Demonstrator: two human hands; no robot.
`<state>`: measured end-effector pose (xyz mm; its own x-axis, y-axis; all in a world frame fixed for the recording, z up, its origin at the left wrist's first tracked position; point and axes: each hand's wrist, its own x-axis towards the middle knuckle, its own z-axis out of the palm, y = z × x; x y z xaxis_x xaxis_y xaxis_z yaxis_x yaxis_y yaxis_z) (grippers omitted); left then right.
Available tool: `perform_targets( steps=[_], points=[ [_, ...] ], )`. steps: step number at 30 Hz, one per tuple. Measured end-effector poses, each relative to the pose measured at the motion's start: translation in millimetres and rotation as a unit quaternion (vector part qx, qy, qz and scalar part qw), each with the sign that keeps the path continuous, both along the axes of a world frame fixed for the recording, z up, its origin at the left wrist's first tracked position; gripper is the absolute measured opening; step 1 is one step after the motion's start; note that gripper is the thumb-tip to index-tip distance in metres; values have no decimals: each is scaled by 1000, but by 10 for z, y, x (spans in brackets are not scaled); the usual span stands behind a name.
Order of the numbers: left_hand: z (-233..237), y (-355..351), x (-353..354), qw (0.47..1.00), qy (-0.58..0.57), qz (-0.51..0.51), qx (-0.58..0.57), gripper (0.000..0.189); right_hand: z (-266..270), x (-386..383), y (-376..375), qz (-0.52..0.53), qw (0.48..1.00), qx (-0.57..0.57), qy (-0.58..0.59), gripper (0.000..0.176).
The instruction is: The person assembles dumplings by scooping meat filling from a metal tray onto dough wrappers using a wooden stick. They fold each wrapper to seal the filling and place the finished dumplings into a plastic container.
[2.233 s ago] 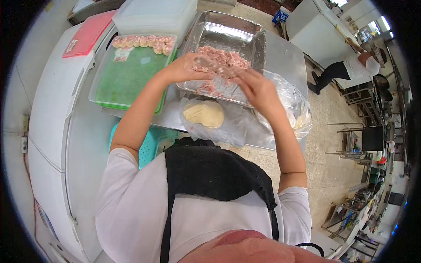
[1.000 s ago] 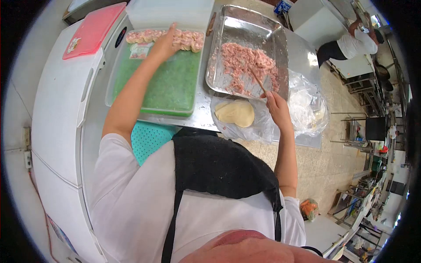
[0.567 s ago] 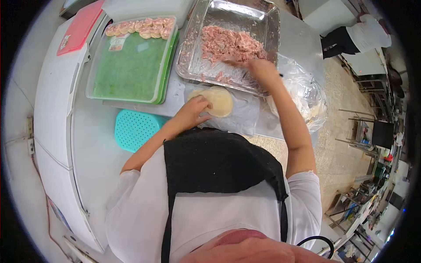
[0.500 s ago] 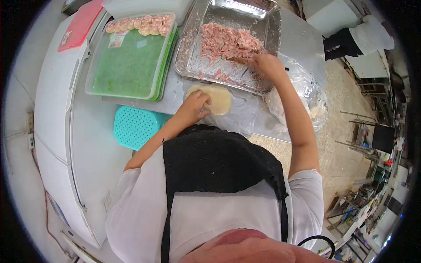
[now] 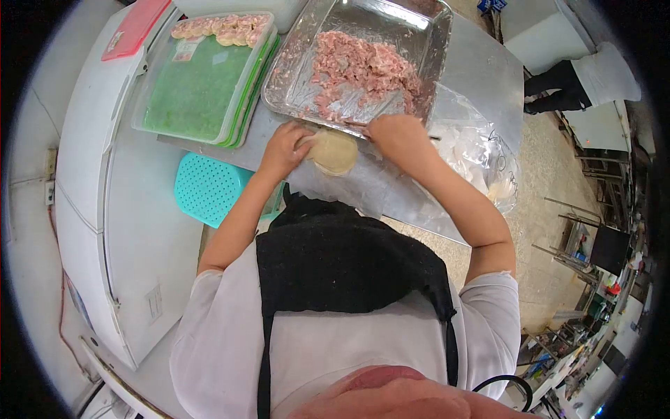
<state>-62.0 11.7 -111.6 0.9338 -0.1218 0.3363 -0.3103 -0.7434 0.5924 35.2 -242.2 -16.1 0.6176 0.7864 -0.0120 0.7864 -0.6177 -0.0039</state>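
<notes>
Our left grip has its fingertips on the left edge of the pile of round dough wrappers — whether they pinch a sheet or only touch it, we cannot tell. The pile lies flat on a clear plastic sheet on the bench, just in front of the metal tray and between our two grips. Being round, it has no long axis to speak of. We count one pile, its sheets too thin to number.

Our right grip is curled closed around one thin stick. Its long axis runs across the view along the tray's near rim, free end pointing toward the left grip. One heap of minced meat lies in the tray. Further left, one green-lined box carries one row of dumplings at its far end.
</notes>
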Motion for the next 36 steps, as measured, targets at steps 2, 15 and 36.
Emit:
perform_targets(
  steps=[2,15,36],
  points=[
    [-7,92,-55,997,74,-2,-25,19,156,125,-15,-11,999,-31,18,15],
    [338,295,145,970,64,-185,148,26,310,285,54,-138,986,-79,42,26],
    [752,-2206,211,806,-111,-536,226,18,1034,-238,2105,242,950,187,56,20]
  ],
)
